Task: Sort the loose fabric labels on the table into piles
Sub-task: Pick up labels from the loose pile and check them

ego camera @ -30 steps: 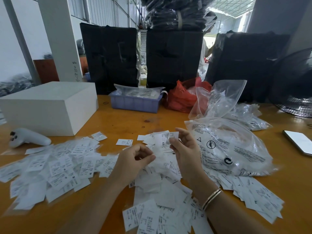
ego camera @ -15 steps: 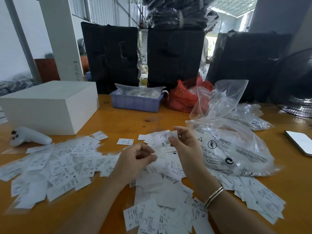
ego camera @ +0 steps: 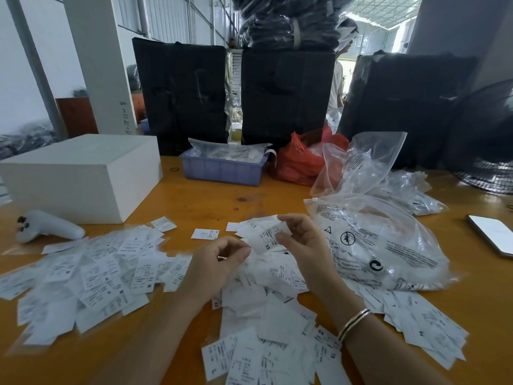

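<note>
A person's two bare hands work above an orange table (ego camera: 211,201) strewn with small white fabric labels. The right hand (ego camera: 302,240) pinches one label (ego camera: 268,237) between thumb and fingertips, tilted up so its printed "XS" shows. Since half a second ago that label has turned more face-on to the camera, which suggests the size is being read before it is assigned to a pile. The left hand (ego camera: 219,262), just left of the pinch and below it, has its fingers curled in on themselves; whether they hold a label cannot be told.

Left of the held label lies one broad spread pile (ego camera: 91,273) (several there read "M"). Directly under the hands sits a second, unsorted heap (ego camera: 274,309), and a third scatter (ego camera: 427,318) lies to the right of the wrist. The labels are too many to count. One lone label (ego camera: 205,234) lies just beyond the left hand. Right of the grip are several clear plastic bags (ego camera: 380,245), and one phone (ego camera: 492,236) further right.
</note>
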Available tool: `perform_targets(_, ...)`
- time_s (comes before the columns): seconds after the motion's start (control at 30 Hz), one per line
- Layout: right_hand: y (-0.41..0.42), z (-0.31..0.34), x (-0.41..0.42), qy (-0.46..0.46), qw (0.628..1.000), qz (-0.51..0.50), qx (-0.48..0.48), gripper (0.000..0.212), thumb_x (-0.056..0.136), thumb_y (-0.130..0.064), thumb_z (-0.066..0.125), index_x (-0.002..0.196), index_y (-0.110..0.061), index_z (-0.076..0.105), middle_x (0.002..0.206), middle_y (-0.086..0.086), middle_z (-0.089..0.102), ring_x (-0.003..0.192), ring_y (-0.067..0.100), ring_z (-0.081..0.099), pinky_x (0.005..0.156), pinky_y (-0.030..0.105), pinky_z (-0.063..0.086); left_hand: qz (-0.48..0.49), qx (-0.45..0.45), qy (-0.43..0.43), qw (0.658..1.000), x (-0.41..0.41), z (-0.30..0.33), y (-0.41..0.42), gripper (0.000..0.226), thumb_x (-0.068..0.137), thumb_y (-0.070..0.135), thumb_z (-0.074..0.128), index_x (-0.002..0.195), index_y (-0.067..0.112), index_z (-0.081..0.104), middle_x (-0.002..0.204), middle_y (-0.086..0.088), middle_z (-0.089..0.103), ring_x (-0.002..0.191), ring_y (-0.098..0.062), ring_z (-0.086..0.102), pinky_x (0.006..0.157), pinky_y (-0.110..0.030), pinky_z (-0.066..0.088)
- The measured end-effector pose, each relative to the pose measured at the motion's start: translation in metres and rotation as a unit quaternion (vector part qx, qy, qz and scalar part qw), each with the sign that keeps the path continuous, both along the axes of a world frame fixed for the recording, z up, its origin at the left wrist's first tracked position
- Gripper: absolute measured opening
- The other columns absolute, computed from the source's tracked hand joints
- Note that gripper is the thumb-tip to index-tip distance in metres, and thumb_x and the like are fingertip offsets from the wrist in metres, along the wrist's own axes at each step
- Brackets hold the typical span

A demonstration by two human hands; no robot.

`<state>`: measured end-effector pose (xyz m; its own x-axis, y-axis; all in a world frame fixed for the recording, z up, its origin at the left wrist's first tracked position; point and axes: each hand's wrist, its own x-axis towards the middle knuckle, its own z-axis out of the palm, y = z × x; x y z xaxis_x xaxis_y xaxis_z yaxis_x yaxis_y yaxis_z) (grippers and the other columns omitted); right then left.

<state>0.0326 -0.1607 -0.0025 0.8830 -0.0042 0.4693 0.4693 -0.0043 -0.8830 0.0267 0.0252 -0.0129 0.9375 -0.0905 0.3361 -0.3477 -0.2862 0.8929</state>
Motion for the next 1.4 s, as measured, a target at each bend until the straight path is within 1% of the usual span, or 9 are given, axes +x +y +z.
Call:
perform_targets(0.13,0.001,-0.002,-0.002,-0.009,0.998,0.007,-0.054,0.033,0.085,0.009,0.06,0.098,-0.021,0.062,0.078,-0.024,0.062,0.073,-0.003,0.058,0.069,0.016,0.05,0.023,-0.008,0.001,1.0,0.001,-0.001,0.001,0.007,0.083,0.026,0.07,0.078,0.03,0.07,0.083,0.024,0.067,0.078,0.007,0.06,0.061,-0.003,0.043)
perform_targets(0.3,0.005,0.0,-0.004,-0.01,0.999,0.01,-0.047,0.035,0.084,0.01,0.06,0.099,-0.022,0.062,0.078,-0.023,0.061,0.073,-0.003,0.058,0.069,0.016,0.049,0.013,-0.028,0.027,0.999,0.0,0.0,0.0,0.006,0.083,0.025,0.069,0.079,0.029,0.07,0.075,0.016,0.072,0.07,0.001,0.066,0.058,-0.006,0.046)
perform_targets(0.47,0.013,-0.007,-0.009,0.041,0.998,0.032,-0.022,0.041,0.087,-0.004,0.064,0.114,-0.032,0.054,0.074,-0.003,0.056,0.071,-0.003,0.054,0.07,0.03,0.052,0.025,-0.041,0.018,0.999,0.0,0.0,-0.001,0.007,0.084,0.027,0.068,0.078,0.03,0.069,0.073,0.013,0.072,0.069,0.0,0.066,0.058,-0.007,0.047)
perform_targets(0.5,0.013,-0.009,-0.009,0.053,0.998,0.032,-0.031,0.04,0.087,-0.008,0.064,0.116,-0.033,0.053,0.069,-0.006,0.058,0.069,0.0,0.056,0.068,0.028,0.051,0.027,-0.041,0.016,0.999,-0.001,-0.001,0.0,0.007,0.084,0.027,0.068,0.078,0.03,0.069,0.074,0.014,0.072,0.069,-0.001,0.066,0.059,-0.007,0.047)
perform_targets(0.57,0.013,-0.01,-0.008,0.066,0.996,0.026,-0.061,0.03,0.089,-0.01,0.063,0.111,-0.03,0.055,0.06,-0.011,0.061,0.065,0.004,0.062,0.063,0.022,0.05,0.024,-0.041,0.012,0.999,-0.001,-0.001,0.0,0.007,0.084,0.028,0.067,0.078,0.031,0.069,0.074,0.013,0.072,0.069,-0.001,0.066,0.06,-0.009,0.048)
perform_targets(0.67,0.013,-0.01,-0.007,0.082,0.994,0.026,-0.061,0.015,0.088,-0.006,0.063,0.093,-0.02,0.063,0.068,-0.005,0.069,0.066,0.01,0.068,0.059,0.019,0.048,0.021,-0.034,0.007,0.999,-0.001,-0.002,0.0,0.008,0.085,0.027,0.067,0.078,0.031,0.069,0.073,0.014,0.071,0.068,-0.001,0.065,0.06,-0.009,0.048)
perform_targets(0.87,0.005,-0.009,-0.006,0.102,0.984,0.019,0.145,0.01,0.086,-0.003,0.064,0.088,-0.012,0.064,0.076,0.002,0.069,0.071,0.02,0.068,0.061,0.021,0.051,0.023,-0.07,0.02,0.997,-0.001,0.001,0.0,0.004,0.084,0.028,0.066,0.083,0.028,0.07,0.072,0.011,0.072,0.065,-0.002,0.066,0.059,-0.01,0.049)
perform_targets(0.97,0.006,-0.009,-0.007,0.103,0.976,0.03,0.191,0.014,0.085,-0.001,0.064,0.09,-0.014,0.065,0.079,0.005,0.07,0.074,0.022,0.069,0.063,0.022,0.052,0.022,-0.069,0.028,0.997,-0.001,0.001,-0.001,0.004,0.082,0.021,0.069,0.08,0.025,0.07,0.072,0.011,0.072,0.065,-0.002,0.065,0.057,-0.009,0.048)
perform_targets(1.4,0.016,-0.008,-0.01,0.055,0.997,-0.001,0.053,0.018,0.087,0.002,0.061,0.087,-0.016,0.062,0.07,-0.004,0.069,0.069,0.015,0.069,0.059,0.018,0.05,0.04,-0.033,0.003,0.999,-0.002,0.003,-0.002,0.005,0.078,0.022,0.074,0.079,0.025,0.069,0.076,0.024,0.067,0.073,0.007,0.06,0.057,-0.003,0.044)
